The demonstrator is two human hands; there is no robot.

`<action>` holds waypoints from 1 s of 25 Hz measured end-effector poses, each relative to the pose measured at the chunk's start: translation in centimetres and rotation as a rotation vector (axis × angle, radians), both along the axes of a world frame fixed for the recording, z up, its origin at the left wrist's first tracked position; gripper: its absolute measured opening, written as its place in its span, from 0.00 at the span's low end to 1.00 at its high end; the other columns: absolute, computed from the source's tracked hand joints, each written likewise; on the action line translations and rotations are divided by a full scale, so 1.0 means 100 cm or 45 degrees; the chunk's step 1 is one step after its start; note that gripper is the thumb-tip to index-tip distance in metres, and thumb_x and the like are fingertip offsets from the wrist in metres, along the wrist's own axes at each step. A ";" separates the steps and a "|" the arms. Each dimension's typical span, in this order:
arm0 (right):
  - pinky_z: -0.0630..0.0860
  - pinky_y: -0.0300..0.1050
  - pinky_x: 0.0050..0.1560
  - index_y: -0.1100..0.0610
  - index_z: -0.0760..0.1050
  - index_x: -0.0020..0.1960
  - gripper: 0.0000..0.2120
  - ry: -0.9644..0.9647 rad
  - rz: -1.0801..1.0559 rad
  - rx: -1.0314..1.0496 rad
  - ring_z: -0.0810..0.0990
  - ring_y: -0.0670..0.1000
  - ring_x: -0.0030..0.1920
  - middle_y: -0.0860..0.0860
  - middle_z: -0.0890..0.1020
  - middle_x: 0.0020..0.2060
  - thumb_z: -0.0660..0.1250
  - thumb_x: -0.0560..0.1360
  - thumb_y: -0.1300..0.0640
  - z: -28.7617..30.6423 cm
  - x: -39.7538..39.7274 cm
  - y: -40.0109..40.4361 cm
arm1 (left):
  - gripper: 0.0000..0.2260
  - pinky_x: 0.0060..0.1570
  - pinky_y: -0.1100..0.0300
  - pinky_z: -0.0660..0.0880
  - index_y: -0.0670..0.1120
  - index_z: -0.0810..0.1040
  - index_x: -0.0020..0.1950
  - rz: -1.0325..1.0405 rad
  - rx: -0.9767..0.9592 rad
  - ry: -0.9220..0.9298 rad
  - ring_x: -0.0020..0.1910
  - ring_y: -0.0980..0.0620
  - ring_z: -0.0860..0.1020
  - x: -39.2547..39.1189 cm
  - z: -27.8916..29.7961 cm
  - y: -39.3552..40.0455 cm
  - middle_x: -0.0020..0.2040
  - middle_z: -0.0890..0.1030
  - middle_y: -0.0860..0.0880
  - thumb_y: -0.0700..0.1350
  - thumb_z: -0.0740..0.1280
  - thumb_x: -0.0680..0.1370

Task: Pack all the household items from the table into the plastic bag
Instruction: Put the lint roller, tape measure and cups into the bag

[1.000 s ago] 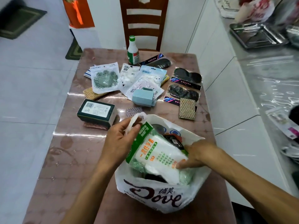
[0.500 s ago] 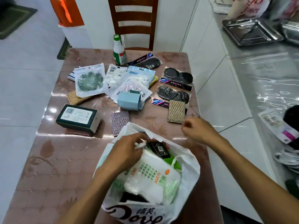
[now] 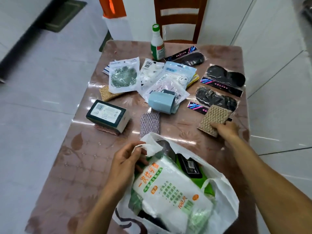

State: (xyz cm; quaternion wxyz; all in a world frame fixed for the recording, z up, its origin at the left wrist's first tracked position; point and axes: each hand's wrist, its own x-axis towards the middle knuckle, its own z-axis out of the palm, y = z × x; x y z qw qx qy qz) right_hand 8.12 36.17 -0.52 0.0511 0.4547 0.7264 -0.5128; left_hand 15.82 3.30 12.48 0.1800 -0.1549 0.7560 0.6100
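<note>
A white plastic bag [image 3: 224, 206] stands open at the table's near edge. Inside lie a white and green glove pack [image 3: 170, 190] and a black packet [image 3: 190, 167]. My left hand [image 3: 125, 159] pinches the bag's left handle and holds the mouth open. My right hand [image 3: 222, 129] grips the near corner of a beige woven sponge pad [image 3: 213, 118] at the table's right side, tilting it off the surface. Beyond it lie two packs of black insoles [image 3: 224, 78]. A light blue box [image 3: 161, 103], a dark green box [image 3: 107, 114] and a purple patterned pad [image 3: 150, 123] sit mid-table.
A green-capped bottle [image 3: 157, 45] stands at the far edge before a wooden chair [image 3: 179, 19]. Several clear pouches [image 3: 124, 75] cluster in the table's [image 3: 81, 157] middle, with another beige pad [image 3: 107, 93] at the left. White cabinets [image 3: 278, 68] run along the right.
My right hand left the bag, reached forward to the right and took hold of the beige sponge pad. My left hand moved from the glove pack to the bag's handle.
</note>
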 end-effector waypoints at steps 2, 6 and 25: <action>0.79 0.40 0.50 0.55 0.78 0.60 0.17 0.228 0.079 0.041 0.82 0.52 0.51 0.51 0.84 0.54 0.73 0.72 0.54 0.042 0.020 -0.015 | 0.11 0.31 0.58 0.75 0.52 0.82 0.47 0.094 0.010 0.043 0.30 0.50 0.76 -0.001 0.008 0.003 0.34 0.79 0.45 0.42 0.61 0.81; 0.75 0.32 0.39 0.54 0.80 0.53 0.12 1.011 0.563 0.451 0.78 0.40 0.42 0.37 0.81 0.43 0.72 0.70 0.60 0.158 0.112 -0.084 | 0.08 0.23 0.65 0.69 0.47 0.80 0.49 0.087 0.178 0.226 0.24 0.55 0.70 -0.010 0.047 -0.003 0.29 0.77 0.49 0.41 0.61 0.81; 0.63 0.40 0.30 0.50 0.68 0.31 0.11 -0.379 1.379 1.092 0.69 0.51 0.32 0.47 0.72 0.30 0.69 0.68 0.56 0.219 0.187 -0.084 | 0.09 0.22 0.66 0.57 0.43 0.82 0.41 -0.206 0.469 0.209 0.24 0.54 0.59 -0.010 0.083 -0.029 0.24 0.70 0.52 0.40 0.65 0.79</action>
